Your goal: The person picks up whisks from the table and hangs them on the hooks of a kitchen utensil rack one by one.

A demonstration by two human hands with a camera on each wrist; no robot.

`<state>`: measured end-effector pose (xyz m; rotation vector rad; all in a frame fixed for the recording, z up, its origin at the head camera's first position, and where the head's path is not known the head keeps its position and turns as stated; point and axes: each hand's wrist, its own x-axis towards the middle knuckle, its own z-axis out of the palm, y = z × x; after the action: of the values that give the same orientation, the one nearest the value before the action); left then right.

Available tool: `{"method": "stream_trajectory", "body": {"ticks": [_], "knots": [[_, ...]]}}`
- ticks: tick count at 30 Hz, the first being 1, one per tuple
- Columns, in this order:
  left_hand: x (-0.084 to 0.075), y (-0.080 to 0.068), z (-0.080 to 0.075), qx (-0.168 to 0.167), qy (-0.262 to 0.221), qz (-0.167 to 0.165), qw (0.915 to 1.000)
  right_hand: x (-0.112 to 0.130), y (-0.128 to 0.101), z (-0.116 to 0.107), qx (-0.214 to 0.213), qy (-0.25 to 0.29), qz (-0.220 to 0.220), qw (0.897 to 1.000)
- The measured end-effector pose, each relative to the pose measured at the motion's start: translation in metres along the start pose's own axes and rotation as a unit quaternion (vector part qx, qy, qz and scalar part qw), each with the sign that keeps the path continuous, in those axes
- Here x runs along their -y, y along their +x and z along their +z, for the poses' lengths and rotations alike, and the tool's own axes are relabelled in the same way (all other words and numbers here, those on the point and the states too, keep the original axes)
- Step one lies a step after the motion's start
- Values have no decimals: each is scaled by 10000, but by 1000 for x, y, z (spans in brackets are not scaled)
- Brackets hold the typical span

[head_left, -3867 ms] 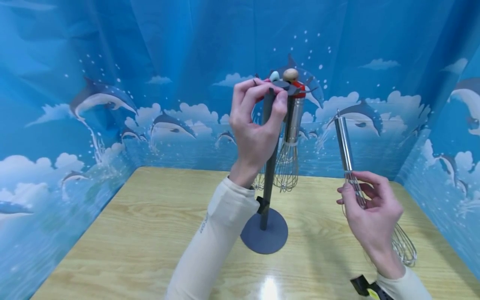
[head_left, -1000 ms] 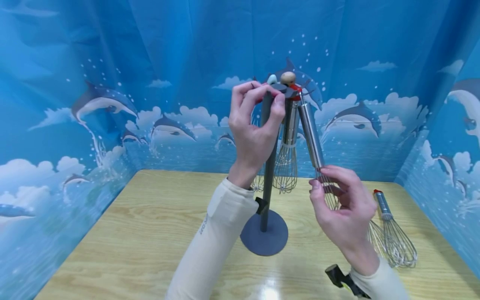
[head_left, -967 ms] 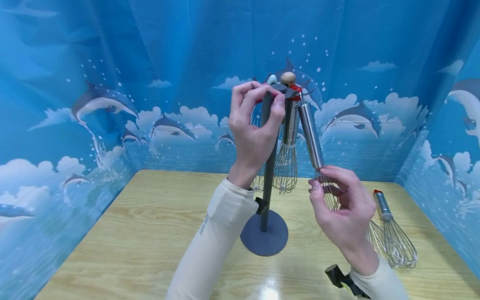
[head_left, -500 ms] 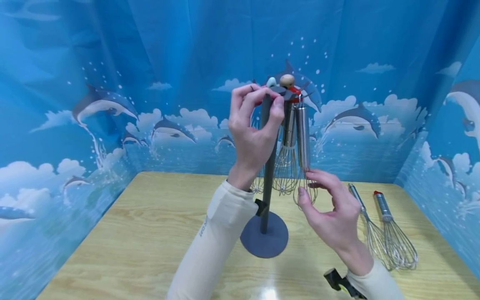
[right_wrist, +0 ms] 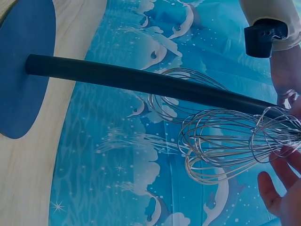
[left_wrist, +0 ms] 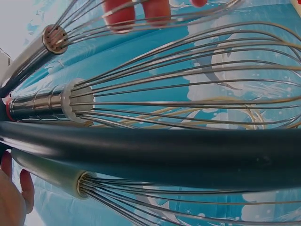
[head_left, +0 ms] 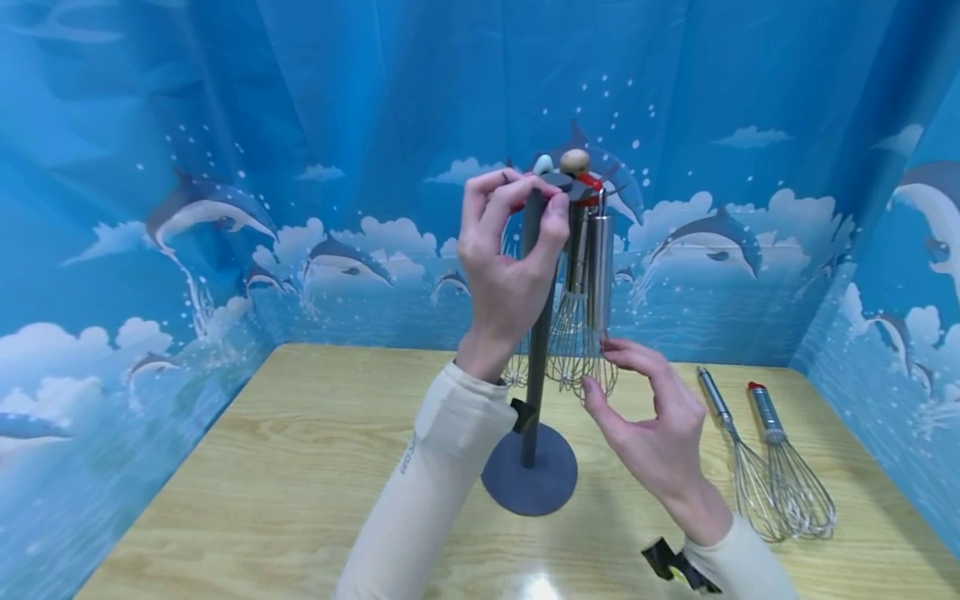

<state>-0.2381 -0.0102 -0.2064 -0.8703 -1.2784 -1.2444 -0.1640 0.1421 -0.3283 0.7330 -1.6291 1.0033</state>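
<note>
In the head view my left hand (head_left: pixel 510 258) pinches the top of a dark whisk stand (head_left: pixel 537 350) with thumb and fingers. Several whisks hang around its pole. The outermost, a steel-handled whisk (head_left: pixel 602 271), hangs nearly upright by its end loop at the rack's right side. Beside its wires is my right hand (head_left: pixel 656 417), thumb and fingers apart, fingertips at the wires. The left wrist view shows those fingertips (left_wrist: pixel 157 10) behind that whisk's wires, and a red-ended whisk (left_wrist: pixel 42 104) hanging closer to the pole. The hook under the loop is partly hidden.
Two more whisks lie on the right of the wooden table (head_left: pixel 300 467): a slim steel one (head_left: pixel 738 450) and a red-tipped one (head_left: pixel 783 450). The stand's round base (head_left: pixel 529 487) sits mid-table. A blue dolphin-print curtain (head_left: pixel 375 167) surrounds the table.
My right hand has brought the steel-handled whisk left to the rack, where it swung from slanted to nearly upright. Its fingers have loosened. My left hand has stayed at the stand's top.
</note>
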Motion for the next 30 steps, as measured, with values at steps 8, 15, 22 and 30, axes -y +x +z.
{"method": "stream_trajectory", "body": {"ticks": [8, 15, 22, 30], "knots": [[0, -1, -1, -55, -89, -36, 9999, -1, -4, 1, 215, -214, 158, 9994], [-1, -1, -3, -97, -144, -45, 9998, -1, -5, 0, 329, -229, 133, 9991], [-4, 1, -2, -128, -415, -372, 9984, 0, -7, -9, 422, -135, 39, 9990], [-5, 3, -1, -133, -550, -476, 9973, -4, -13, -33, 693, -524, -21, 9962]]}}
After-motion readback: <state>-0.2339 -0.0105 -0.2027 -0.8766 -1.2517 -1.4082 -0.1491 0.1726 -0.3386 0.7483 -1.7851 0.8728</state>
